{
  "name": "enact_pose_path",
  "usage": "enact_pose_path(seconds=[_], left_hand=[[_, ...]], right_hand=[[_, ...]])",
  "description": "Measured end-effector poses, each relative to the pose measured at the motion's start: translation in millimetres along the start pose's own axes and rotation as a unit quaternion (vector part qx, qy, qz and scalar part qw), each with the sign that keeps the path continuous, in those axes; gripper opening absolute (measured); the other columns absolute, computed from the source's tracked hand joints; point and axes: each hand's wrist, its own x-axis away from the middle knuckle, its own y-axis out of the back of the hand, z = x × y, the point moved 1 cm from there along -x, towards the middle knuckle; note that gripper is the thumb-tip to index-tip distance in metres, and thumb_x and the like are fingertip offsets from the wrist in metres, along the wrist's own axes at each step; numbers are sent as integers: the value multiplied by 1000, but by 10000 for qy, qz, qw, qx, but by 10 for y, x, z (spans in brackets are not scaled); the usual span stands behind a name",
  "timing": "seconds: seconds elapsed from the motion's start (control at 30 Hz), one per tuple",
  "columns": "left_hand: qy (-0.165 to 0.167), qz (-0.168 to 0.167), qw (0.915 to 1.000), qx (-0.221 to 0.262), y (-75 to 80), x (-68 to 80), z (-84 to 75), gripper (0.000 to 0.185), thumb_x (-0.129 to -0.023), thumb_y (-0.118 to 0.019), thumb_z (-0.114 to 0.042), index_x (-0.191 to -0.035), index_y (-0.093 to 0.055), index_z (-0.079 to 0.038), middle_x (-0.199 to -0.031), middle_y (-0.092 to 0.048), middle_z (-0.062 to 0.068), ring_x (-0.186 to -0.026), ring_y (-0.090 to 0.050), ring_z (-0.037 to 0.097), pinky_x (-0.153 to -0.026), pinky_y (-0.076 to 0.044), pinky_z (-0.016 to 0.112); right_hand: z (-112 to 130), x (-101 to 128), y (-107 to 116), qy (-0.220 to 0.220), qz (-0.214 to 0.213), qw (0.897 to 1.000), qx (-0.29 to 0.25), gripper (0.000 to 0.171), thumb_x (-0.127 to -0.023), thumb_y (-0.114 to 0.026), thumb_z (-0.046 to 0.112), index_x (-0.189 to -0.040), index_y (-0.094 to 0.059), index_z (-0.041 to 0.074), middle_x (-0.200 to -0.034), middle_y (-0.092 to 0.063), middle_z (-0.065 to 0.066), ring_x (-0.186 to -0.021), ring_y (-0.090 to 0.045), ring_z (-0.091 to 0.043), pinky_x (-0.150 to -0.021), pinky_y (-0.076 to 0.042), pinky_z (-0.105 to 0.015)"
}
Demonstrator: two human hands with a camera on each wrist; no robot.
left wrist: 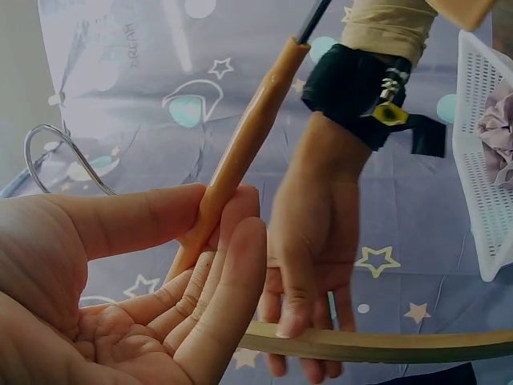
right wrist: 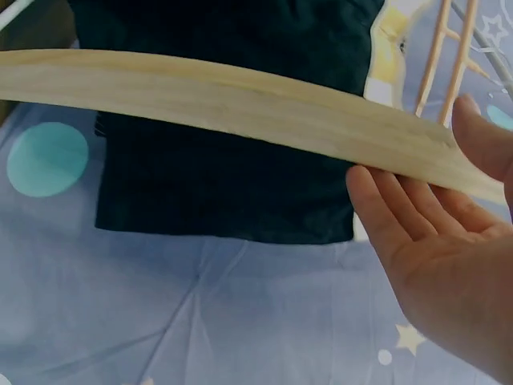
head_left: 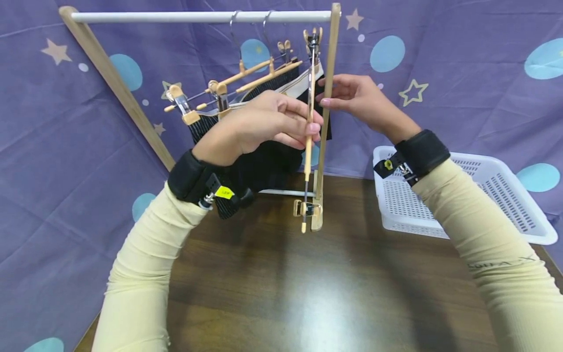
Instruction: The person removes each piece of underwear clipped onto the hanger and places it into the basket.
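The wooden hanger (head_left: 309, 122) was pinched by the left hand (head_left: 259, 124); the right hand (head_left: 360, 102), fingers relaxed, touched the rack post (head_left: 326, 98).

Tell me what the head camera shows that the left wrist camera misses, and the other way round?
Only the head view shows the dark wooden table, the white rail and the dark striped garment. Only the left wrist view shows the left palm from inside and crumpled pale cloth in the basket. Both show the left hand pinching the slim wooden hanger bar, the right hand at the rack's wooden post, and the white plastic basket.
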Motion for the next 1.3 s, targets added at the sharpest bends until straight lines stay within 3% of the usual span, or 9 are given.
enact_pose_path(seconds=[0.17, 0.33, 0.7, 0.97, 1.13, 1.3], left_hand=[[-13, -76, 9999, -81, 37, 14, -70, 25, -97, -67, -9, -118, -66, 3, -94, -75, 7, -90, -72, 18, -93, -61, 36], [120, -206, 9993, -291, 75, 44, -146, 21, -95, -67, -7, -114, -67, 2, -95, -75, 8, -90, -72, 18, -92, -61, 35], [1070, -252, 9888, -1013, 188, 62, -299, 21, -98, -67, -8, -115, -64, 4, -103, -74, 7, -90, -72, 16, -92, -60, 28], [1568, -132, 9814, -1095, 168, 96, -433, 19, -95, -71, -7, -108, -60, 2, -93, -78, 5, -87, -76, 15, -89, -62, 29], [1692, 12, 9774, -1268, 202, 160, -507, 29, -95, -71, -8, -117, -56, 2, -99, -78, 9, -92, -77, 17, -92, -61, 30], [1548, 121, 9758, -1541, 315, 212, -542, 33, -94, -74, -13, -120, -59, 2, -106, -78, 12, -98, -76, 20, -92, -61, 31]], right_hand=[[-73, -30, -73, 106, -244, 9995, -177, 28, -97, -68, 6, -123, -65, -5, -92, -76, 11, -90, -71, -6, -84, -56, -20], [-112, -45, -126, 368, -330, 9979, -429, 20, -98, -64, 2, -115, -65, -8, -96, -77, 4, -92, -72, -7, -87, -58, -19], [-114, -27, -169, 416, -439, 9974, -381, 13, -99, -63, 3, -110, -67, -4, -93, -75, 5, -93, -72, -10, -90, -58, -20], [-100, -18, -156, 308, -470, 9975, -437, 20, -99, -60, -2, -116, -62, -13, -88, -75, 11, -87, -73, -4, -88, -58, -19], [-109, -21, -157, 322, -495, 9972, -466, 17, -99, -63, 0, -113, -65, -9, -88, -75, 9, -88, -73, -7, -88, -58, -18], [-120, -29, -164, 351, -496, 9973, -408, 16, -98, -65, 3, -110, -66, -7, -92, -76, 2, -91, -73, -10, -89, -58, -19]])
